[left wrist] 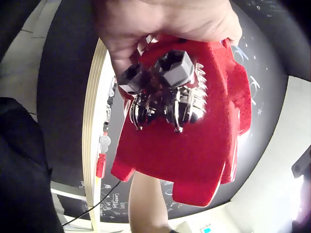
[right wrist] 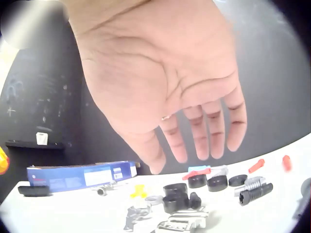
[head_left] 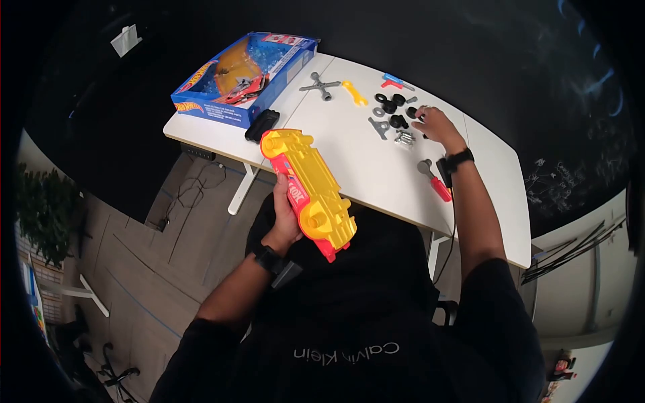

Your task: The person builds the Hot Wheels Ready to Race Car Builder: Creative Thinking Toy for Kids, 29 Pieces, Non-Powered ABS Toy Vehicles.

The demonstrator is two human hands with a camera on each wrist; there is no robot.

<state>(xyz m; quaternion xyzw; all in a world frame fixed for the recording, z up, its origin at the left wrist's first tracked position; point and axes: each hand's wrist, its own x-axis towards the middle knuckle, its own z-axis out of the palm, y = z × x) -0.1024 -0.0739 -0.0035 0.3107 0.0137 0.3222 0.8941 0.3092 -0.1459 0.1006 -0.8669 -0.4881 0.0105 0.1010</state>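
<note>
basically, left hand (head_left: 285, 218) has a closed grip on the toy car (head_left: 322, 185), fingers and thumb round its body. car is up off the table (head_left: 356, 154), in front of the person at the near edge, tilted, yellow underside showing in the head view. left wrist view has the red side, with a chrome engine (left wrist: 184, 109) and grey hex pieces (left wrist: 174, 68) sticking out of it near the palm. right hand (head_left: 438, 127) is open over the loose parts, fingers relaxed and pointing down at the black wheels (head_left: 390, 106); right wrist view shows nothing in it. head view is small there, so can't really tell if a fingertip touches a wheel. around the wheels: grey ring (head_left: 378, 112), grey bracket (head_left: 380, 127), chrome parts (head_left: 404, 139), blue and red tool (head_left: 395, 81). yellow wrench (head_left: 353, 93) and grey cross wrench (head_left: 320, 86) lie between those and the blue box (head_left: 222, 115). black part (head_left: 263, 125) sits just beside the box corner. red-handled tool (head_left: 440, 189) lies near the right wrist, on the person's side of the table.
</note>
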